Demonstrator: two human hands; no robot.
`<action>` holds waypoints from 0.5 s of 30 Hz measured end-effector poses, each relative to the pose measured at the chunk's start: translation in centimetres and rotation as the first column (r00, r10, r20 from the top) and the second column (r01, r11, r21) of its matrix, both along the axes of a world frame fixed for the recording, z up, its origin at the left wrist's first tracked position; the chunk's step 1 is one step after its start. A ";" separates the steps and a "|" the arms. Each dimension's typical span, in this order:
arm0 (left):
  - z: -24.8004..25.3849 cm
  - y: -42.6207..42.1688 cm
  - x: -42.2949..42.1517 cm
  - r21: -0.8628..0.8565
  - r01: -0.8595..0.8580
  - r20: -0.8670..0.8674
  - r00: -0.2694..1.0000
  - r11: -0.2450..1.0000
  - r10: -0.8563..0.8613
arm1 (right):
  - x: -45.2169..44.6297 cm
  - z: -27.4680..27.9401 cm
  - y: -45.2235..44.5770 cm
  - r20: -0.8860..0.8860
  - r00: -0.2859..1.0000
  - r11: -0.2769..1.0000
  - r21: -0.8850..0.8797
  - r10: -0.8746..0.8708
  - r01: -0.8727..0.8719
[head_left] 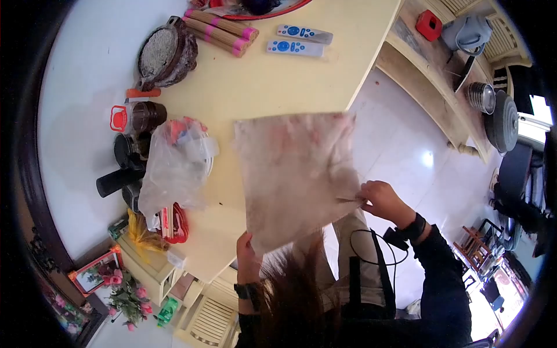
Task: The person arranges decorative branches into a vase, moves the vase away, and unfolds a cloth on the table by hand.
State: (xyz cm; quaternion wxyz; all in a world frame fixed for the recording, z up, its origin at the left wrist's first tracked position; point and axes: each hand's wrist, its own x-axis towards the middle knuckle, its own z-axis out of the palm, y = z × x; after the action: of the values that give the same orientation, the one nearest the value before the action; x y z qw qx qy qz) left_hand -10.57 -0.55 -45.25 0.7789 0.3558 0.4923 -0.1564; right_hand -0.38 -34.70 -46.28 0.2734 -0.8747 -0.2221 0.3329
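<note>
A greyish-pink cloth (296,168) is spread out between my hands, partly over the edge of the pale table (278,87). Its near left corner is pinched in my left hand (247,255), and my right hand (383,200) grips its right edge, where the fabric bunches into folds. Both hands wear dark wristbands. Beyond the cloth on the table lie two white remotes (296,47) and bundles of thin sticks (223,32) with pink bands. Strands of hair hang in front of the near edge of the cloth.
Left on the table are a plastic bag (174,168), jars (148,116) and a bowl of pale powder (159,53). A wooden bench (429,81) at the right holds metal bowls (480,97) and a grey kettle (467,32). Chairs (212,316) stand below the table.
</note>
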 end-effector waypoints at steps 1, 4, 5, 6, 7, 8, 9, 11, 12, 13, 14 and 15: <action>0.9 -0.2 -1.3 0.104 0.053 0.025 0.998 0.993 -0.056 | 0.1 1.0 -0.2 -0.008 1.000 0.997 0.071 -0.006 0.007; 4.0 -1.0 -2.5 0.283 0.092 0.074 0.990 0.955 -0.117 | 0.5 4.5 -0.7 -0.068 0.996 0.939 0.337 -0.056 0.076; 4.7 -0.8 -2.1 0.255 0.043 0.090 0.994 0.966 -0.068 | 1.0 5.8 -0.7 -0.095 0.992 0.905 0.410 -0.085 0.117; 5.4 -0.5 -1.5 0.225 -0.006 0.106 0.994 0.974 -0.018 | 1.6 6.9 -0.6 -0.161 0.978 0.854 0.482 -0.133 0.195; 6.0 -0.1 -1.0 0.193 -0.056 0.121 0.992 0.980 0.033 | 2.2 7.8 -0.6 -0.229 0.958 0.793 0.544 -0.173 0.273; 6.4 0.2 -0.4 0.160 -0.108 0.138 0.987 0.981 0.086 | 3.1 8.2 -0.4 -0.309 0.936 0.759 0.565 -0.170 0.325; 6.4 0.5 0.6 0.306 -0.036 0.232 0.972 0.951 -0.038 | 4.3 8.6 -0.2 -0.386 0.908 0.723 0.580 -0.162 0.376; 5.9 1.0 3.5 0.751 0.079 0.321 0.824 0.656 -0.467 | 7.9 8.4 0.6 -0.305 0.938 0.810 0.502 -0.163 0.303; 5.6 1.4 6.7 0.541 0.025 0.399 0.873 0.841 -0.282 | 9.7 7.3 1.3 -0.330 0.918 0.712 0.589 -0.219 0.382; 5.4 1.8 10.1 0.290 -0.051 0.423 0.903 0.956 -0.080 | 12.2 6.6 1.9 -0.301 0.925 0.753 0.547 -0.231 0.366; 4.4 1.8 12.2 0.549 0.061 0.389 0.864 0.834 -0.319 | 14.7 5.4 2.5 -0.205 0.939 0.775 0.531 -0.275 0.343; 3.1 2.0 14.1 0.763 0.144 0.286 0.799 0.630 -0.529 | 17.0 3.9 3.0 -0.131 0.934 0.777 0.523 -0.332 0.350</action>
State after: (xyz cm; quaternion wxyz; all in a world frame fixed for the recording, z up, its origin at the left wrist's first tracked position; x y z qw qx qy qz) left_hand 3.53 1.47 -42.20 0.6321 0.7422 0.2227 -0.0087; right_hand 16.65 -31.69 -42.42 0.5670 -0.7826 -0.1400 0.2156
